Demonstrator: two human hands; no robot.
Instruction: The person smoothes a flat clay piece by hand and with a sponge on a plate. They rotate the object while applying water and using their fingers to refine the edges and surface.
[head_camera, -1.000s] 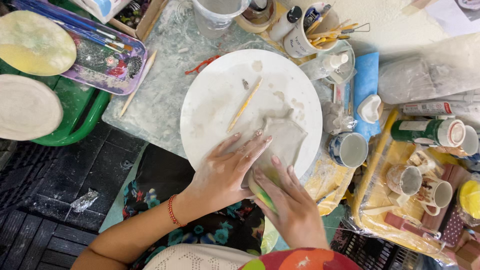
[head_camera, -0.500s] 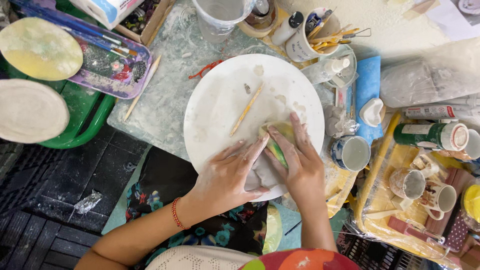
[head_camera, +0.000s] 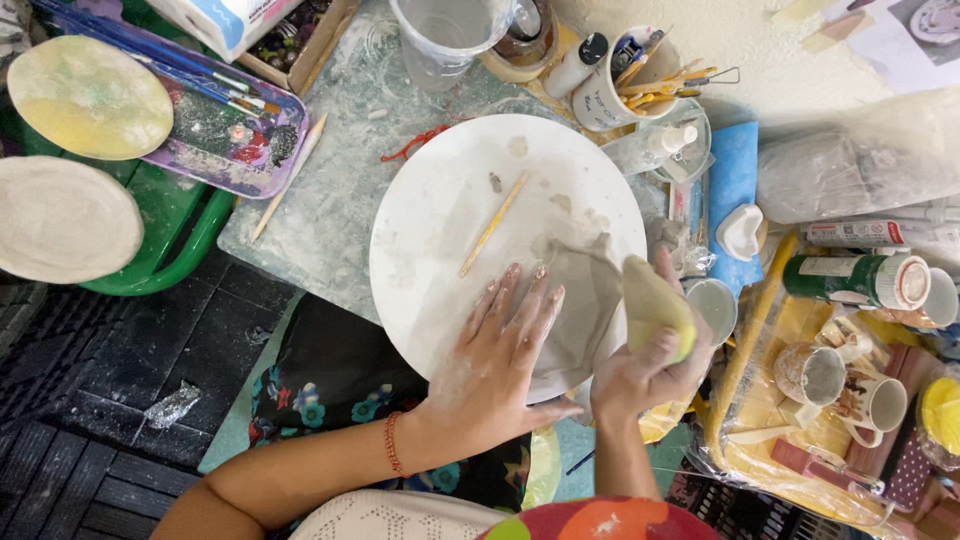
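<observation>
Head view: Your left hand (head_camera: 500, 350) lies flat, fingers spread wide, pressing on the grey clay slab (head_camera: 580, 305). The slab sits on the near right part of the round white board (head_camera: 440, 220). Your right hand (head_camera: 650, 365) is closed around a yellow sponge (head_camera: 652, 305), held against the slab's right edge. A wooden modelling tool (head_camera: 493, 224) lies on the board, left of the slab and apart from it. A small white cup (head_camera: 712, 305) stands just right of the sponge.

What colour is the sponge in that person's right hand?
The sponge is yellow, smeared with grey clay; the head camera shows it held in the right hand.
</observation>
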